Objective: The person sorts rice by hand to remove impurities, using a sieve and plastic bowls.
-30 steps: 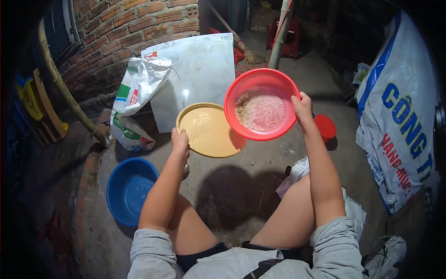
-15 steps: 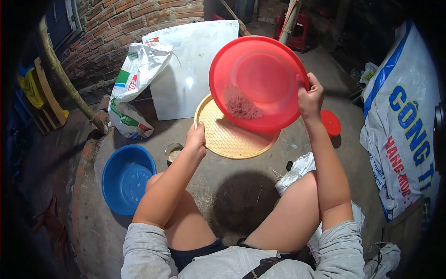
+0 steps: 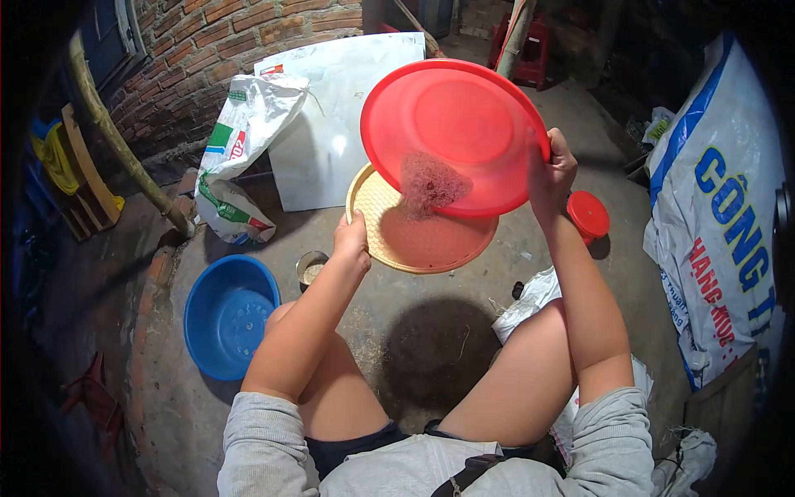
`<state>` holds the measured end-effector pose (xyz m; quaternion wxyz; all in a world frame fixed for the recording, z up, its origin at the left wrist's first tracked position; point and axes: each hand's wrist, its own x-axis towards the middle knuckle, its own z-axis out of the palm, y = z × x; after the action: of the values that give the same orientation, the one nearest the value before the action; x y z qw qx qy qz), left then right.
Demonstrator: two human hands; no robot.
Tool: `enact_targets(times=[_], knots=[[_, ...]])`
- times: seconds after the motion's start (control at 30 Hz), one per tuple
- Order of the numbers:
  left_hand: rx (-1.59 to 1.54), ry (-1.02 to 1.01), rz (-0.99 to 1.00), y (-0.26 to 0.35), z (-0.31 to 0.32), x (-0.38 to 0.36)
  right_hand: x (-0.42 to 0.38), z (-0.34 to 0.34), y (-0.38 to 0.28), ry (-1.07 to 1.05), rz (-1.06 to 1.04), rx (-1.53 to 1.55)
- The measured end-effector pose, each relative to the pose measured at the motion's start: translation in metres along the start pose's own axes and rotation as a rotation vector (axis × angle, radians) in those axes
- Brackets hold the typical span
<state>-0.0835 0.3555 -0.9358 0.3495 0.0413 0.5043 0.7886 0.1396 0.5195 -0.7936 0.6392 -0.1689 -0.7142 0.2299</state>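
My right hand (image 3: 555, 170) grips the right rim of a red plastic basin (image 3: 464, 124), which is tilted steeply. Small brownish grains (image 3: 435, 184) slide over its lower left rim. Below it, a round woven bamboo tray (image 3: 377, 228) is held at its left rim by my left hand (image 3: 351, 240). The basin hides the tray's far part and shades most of its surface. The grains' exact kind is too blurred to tell.
A blue basin (image 3: 219, 319) and a metal bowl of pale grains (image 3: 312, 267) stand on the floor at left. A red lid (image 3: 588, 215) lies at right. White sacks (image 3: 716, 224) stand at right and back left, beside a white board (image 3: 319, 157).
The red basin has tipped further and shifted slightly left. The grains have moved to its lower rim and now spill toward the tray.
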Motion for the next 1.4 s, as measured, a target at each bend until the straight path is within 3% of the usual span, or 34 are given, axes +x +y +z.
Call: enact_targets(times=[0.37, 0.8, 0.97, 1.1, 1.2, 1.4], knots=[[-0.049, -0.051, 0.068, -0.002, -0.001, 0.001, 0.000, 0.004, 0.000, 0.025, -0.222, -0.072], [-0.005, -0.086, 0.082, -0.010, -0.002, 0.002, 0.006, 0.002, -0.013, 0.124, -0.315, -0.131], [-0.011, -0.075, 0.043, -0.010, 0.001, 0.003, 0.006, -0.003, -0.018, 0.011, -0.453, -0.187], [-0.008, -0.104, 0.044, -0.013, -0.001, 0.008, 0.007, -0.002, -0.019, -0.005, -0.444, -0.153], [-0.026, -0.120, 0.073, -0.012, -0.001, 0.007, 0.009, 0.001, -0.009, 0.085, -0.403, -0.182], [-0.065, 0.089, 0.060, 0.013, 0.008, 0.001, 0.015, -0.004, 0.029, 0.462, 0.131, -0.206]])
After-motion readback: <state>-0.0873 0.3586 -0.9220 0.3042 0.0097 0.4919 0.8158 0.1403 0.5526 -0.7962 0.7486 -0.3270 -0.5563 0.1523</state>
